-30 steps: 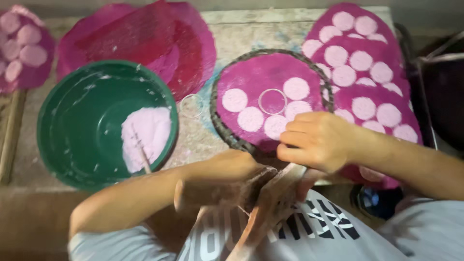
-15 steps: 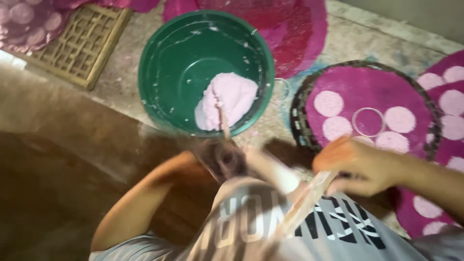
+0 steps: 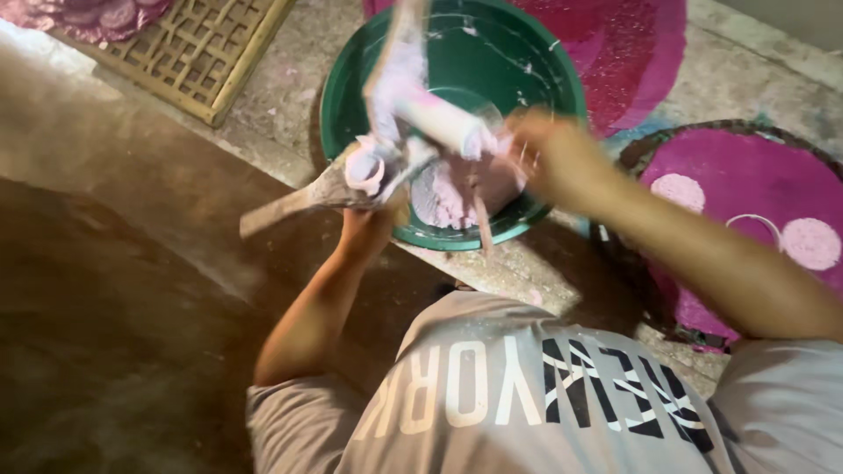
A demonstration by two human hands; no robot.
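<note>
Head view: left hand (image 3: 373,215) grasps a paste-coated stick (image 3: 299,200); right hand (image 3: 549,158), grip blurred, over green basin (image 3: 351,79) at twelve o'clock. Best kept over it.

Green basin (image 3: 527,53): plastic, glossy, smeared with pale paste. Pink dough (image 3: 457,189) in basin: soft, wet, matt. Stick (image 3: 290,204) in left hand (image 3: 373,206): wood, rough, caked with paste. Lattice tray (image 3: 189,48): woven bamboo, matt. Round tray (image 3: 755,175): woven rim, magenta cloth cover, matt. Counter (image 3: 290,96): rough concrete, stained. Shirt (image 3: 527,395): grey cotton knit.
</note>
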